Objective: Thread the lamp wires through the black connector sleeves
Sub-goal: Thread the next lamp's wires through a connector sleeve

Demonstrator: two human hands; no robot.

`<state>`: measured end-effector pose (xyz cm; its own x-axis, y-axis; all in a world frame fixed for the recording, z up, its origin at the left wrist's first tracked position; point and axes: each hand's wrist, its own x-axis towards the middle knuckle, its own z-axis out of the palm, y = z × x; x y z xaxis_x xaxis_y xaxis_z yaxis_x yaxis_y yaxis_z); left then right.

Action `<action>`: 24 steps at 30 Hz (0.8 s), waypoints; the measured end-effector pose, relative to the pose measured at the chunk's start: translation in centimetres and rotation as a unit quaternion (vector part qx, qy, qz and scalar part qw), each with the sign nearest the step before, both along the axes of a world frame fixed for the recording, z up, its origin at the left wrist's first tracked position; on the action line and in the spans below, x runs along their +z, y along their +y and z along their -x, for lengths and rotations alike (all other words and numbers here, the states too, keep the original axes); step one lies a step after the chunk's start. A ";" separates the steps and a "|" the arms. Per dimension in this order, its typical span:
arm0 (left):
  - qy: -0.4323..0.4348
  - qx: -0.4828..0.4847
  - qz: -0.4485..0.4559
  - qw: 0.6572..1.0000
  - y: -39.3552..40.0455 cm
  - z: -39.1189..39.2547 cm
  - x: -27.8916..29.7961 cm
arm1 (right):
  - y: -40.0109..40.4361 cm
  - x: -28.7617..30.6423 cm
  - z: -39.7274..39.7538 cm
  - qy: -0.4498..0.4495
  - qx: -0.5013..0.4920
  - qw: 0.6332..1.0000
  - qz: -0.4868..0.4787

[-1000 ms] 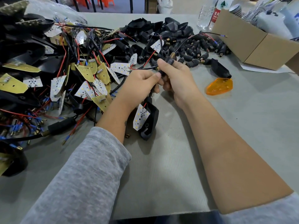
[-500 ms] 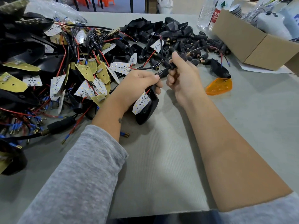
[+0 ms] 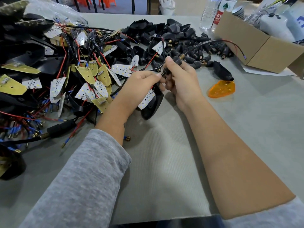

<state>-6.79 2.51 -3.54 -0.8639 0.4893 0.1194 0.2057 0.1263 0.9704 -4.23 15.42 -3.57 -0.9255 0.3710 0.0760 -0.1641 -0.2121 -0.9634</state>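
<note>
Here the right hand point(image 3: 179, 79) pinches a black connector sleeve point(image 3: 175, 60) above the counter point(image 3: 164, 162), its fingers curled round it, lamp wires point(image 3: 213, 41) trailing out toward the cardboard box point(image 3: 256, 46). The left hand point(image 3: 139, 86) grips the black lamp housing point(image 3: 152, 104).

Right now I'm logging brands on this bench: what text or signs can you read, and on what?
Red bottle label: white Chinese characters, too blurred to read.
White bottle label: a green triangle logo, no legible words.
White object in the cardboard box: part of a blue mark, cut off.
</note>
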 end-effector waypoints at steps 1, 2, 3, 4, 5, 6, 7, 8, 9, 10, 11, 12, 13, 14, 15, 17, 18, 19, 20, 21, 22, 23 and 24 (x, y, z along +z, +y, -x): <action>0.001 0.000 0.002 1.000 0.0 0.0 0.0 | 0.1 0.1 0.0 -0.001 -0.012 1.000 0.012; 0.003 0.002 0.006 1.000 0.0 0.0 0.0 | 0.2 0.1 0.0 -0.003 -0.018 1.000 0.020; 0.008 0.004 0.008 1.000 0.0 0.0 0.0 | 0.3 0.2 -0.1 -0.005 -0.020 1.000 0.022; 0.013 0.007 0.009 1.000 -0.1 -0.1 0.0 | 0.3 0.2 -0.1 -0.008 -0.018 1.000 0.018; 0.017 0.010 0.010 1.000 -0.1 -0.1 -0.1 | 0.2 0.2 -0.1 -0.010 -0.014 1.000 0.008; 0.021 0.014 0.014 1.000 -0.1 -0.2 -0.1 | 0.0 0.2 -0.2 -0.011 -0.007 1.000 -0.007; 0.025 0.016 0.019 0.999 -0.1 -0.2 -0.1 | -0.2 0.2 -0.2 -0.010 0.001 1.000 -0.026; 0.028 0.016 0.023 0.999 -0.2 -0.1 -0.1 | -0.4 0.2 -0.2 -0.008 0.008 0.999 -0.043; 0.030 0.016 0.024 0.999 -0.2 -0.1 -0.1 | -0.6 0.2 -0.3 -0.007 0.012 0.998 -0.055; 0.031 0.017 0.024 0.999 -0.2 -0.1 -0.1 | -0.6 0.3 -0.3 -0.006 0.015 0.998 -0.060; 0.033 0.019 0.026 0.999 -0.2 -0.1 -0.1 | -0.6 0.3 -0.3 -0.007 0.018 0.998 -0.060; 0.033 0.021 0.028 0.999 -0.1 -0.1 -0.1 | -0.6 0.3 -0.3 -0.008 0.020 0.998 -0.057; 0.032 0.024 0.028 0.999 -0.1 -0.1 -0.1 | -0.5 0.3 -0.3 -0.010 0.021 0.998 -0.051; 0.026 0.031 0.024 0.999 0.0 -0.2 0.0 | -0.4 0.3 -0.3 -0.012 0.019 0.999 -0.042; 0.015 0.043 0.015 0.999 0.1 -0.2 0.0 | -0.3 0.3 -0.3 -0.013 0.014 0.999 -0.033; -0.011 0.065 -0.008 0.998 0.2 0.1 -0.1 | -0.3 0.3 -0.2 -0.009 -0.002 1.000 -0.008; -0.021 0.071 -0.019 0.997 0.2 0.2 -0.1 | -0.2 0.3 -0.2 -0.006 -0.013 1.000 0.007; -0.025 0.076 -0.026 0.997 0.2 0.3 -0.2 | -0.1 0.3 -0.2 -0.003 -0.025 0.999 0.024; -0.022 0.082 -0.029 0.996 0.2 0.4 -0.2 | 0.0 0.3 -0.1 -0.001 -0.036 0.999 0.039; -0.016 0.090 -0.028 0.995 0.1 0.5 -0.3 | 0.1 0.4 -0.1 0.001 -0.045 0.997 0.055; -0.009 0.099 -0.028 0.995 0.1 0.6 -0.4 | 0.2 0.4 -0.1 0.004 -0.052 0.996 0.072; -0.002 0.109 -0.029 0.994 0.0 0.6 -0.5 | 0.3 0.4 -0.1 0.007 -0.057 0.994 0.089; 0.006 0.123 -0.030 0.992 0.0 0.6 -0.6 | 0.3 0.4 -0.2 0.012 -0.061 0.993 0.104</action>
